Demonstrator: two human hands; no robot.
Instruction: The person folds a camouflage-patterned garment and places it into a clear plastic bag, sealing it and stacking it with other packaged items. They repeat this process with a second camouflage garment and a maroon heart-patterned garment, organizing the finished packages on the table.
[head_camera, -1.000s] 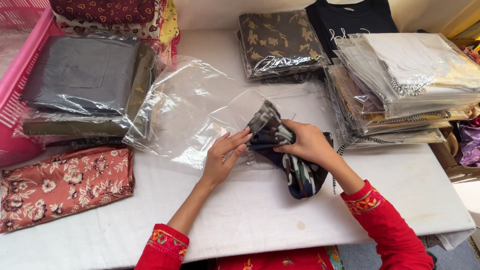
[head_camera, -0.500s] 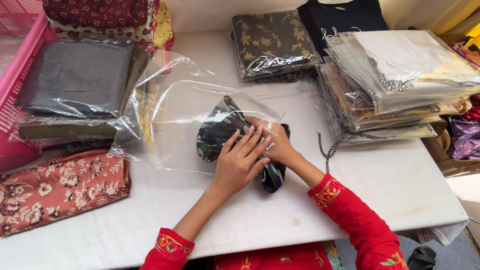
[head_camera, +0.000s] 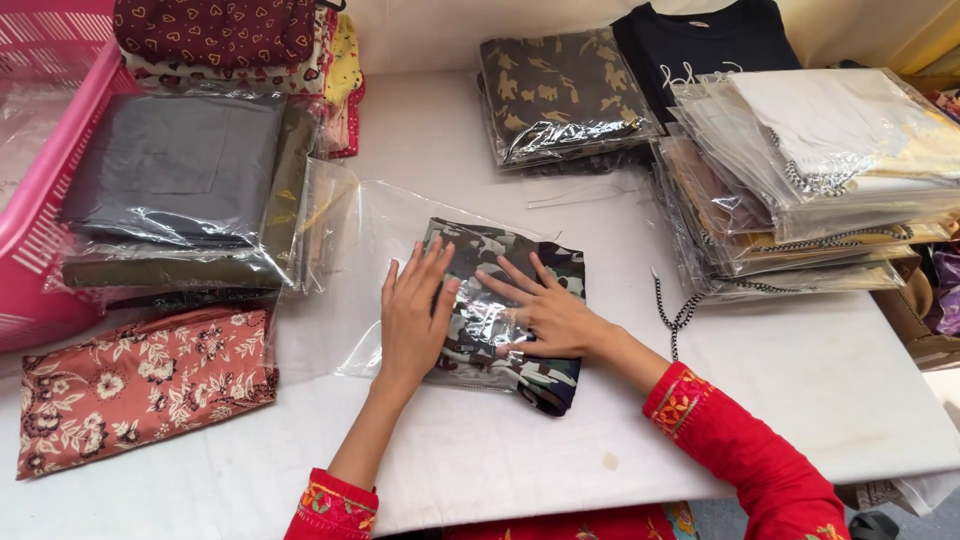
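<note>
- One white worktop (head_camera: 820, 400) carries everything; it is the largest item in view.
- One pink basket (head_camera: 45, 200) stands at the left edge.
- Two tall stacks of bagged garments are present: a grey-topped stack (head_camera: 175, 190) on the left and a pale stack (head_camera: 830, 180) on the right. A third, lower pile with a brown printed pack (head_camera: 560, 95) sits at the far centre, beside one black garment (head_camera: 705, 45).
- One floral pink cloth (head_camera: 145, 385) lies flat, front left.
- One clear plastic bag (head_camera: 370, 240) lies at the centre, mouth towards the person.
- One camouflage garment (head_camera: 505, 310): half a second ago it was a bunched bundle under the hands; now it lies spread and folded flat, mostly inside the bag, its lower right corner outside the film.
- Judgement: the insertion appears nearly done, with smoothing in progress.
- Two hands: the left hand (head_camera: 415, 315) and the right hand (head_camera: 545, 315) both press flat on the bagged garment, fingers (head_camera: 510, 275) spread open, gripping nothing.
</note>
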